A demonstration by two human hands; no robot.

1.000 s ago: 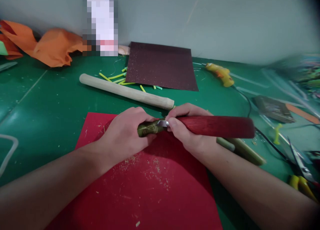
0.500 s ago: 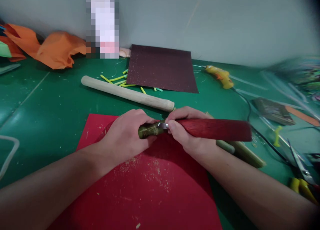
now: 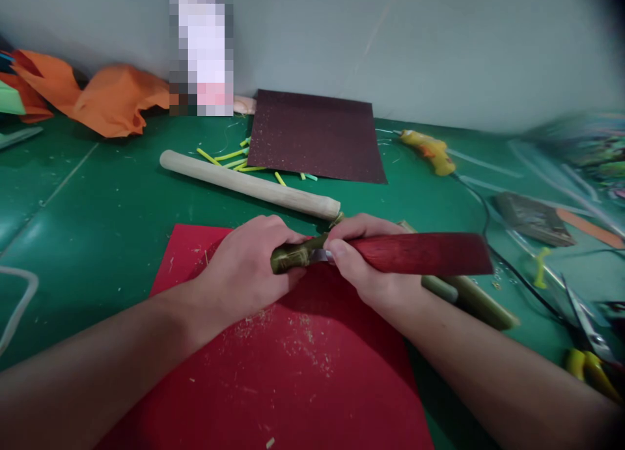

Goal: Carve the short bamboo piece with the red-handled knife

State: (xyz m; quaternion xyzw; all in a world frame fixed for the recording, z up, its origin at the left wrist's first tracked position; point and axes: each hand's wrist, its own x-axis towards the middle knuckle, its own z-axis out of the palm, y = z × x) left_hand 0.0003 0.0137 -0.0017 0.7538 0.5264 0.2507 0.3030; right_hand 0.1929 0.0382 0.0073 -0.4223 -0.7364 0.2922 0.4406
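Observation:
My left hand (image 3: 249,258) is wrapped round a short piece of green bamboo (image 3: 289,258) with a node ridge near its end. My right hand (image 3: 364,254) is closed round a carving knife, whose wide red wooden handle (image 3: 430,253) points right. Its short metal blade (image 3: 321,255) meets the bamboo just past the ridge; the cutting edge is partly hidden. Both hands are above a red sheet (image 3: 273,385) strewn with fine shavings. Just behind them lies a pale peeled stick (image 3: 249,184).
Sandpaper (image 3: 317,137) leans at the back over yellow-green sticks (image 3: 227,157). A yellow glue gun (image 3: 432,152), its cord, scissors (image 3: 590,339) and green bamboo lengths (image 3: 483,301) lie right. Orange paper (image 3: 110,101) sits back left on the green table (image 3: 92,196).
The knife blade has turned and slipped slightly lower against the bamboo, showing more of its flat side. My left hand keeps nearly the same place and grip.

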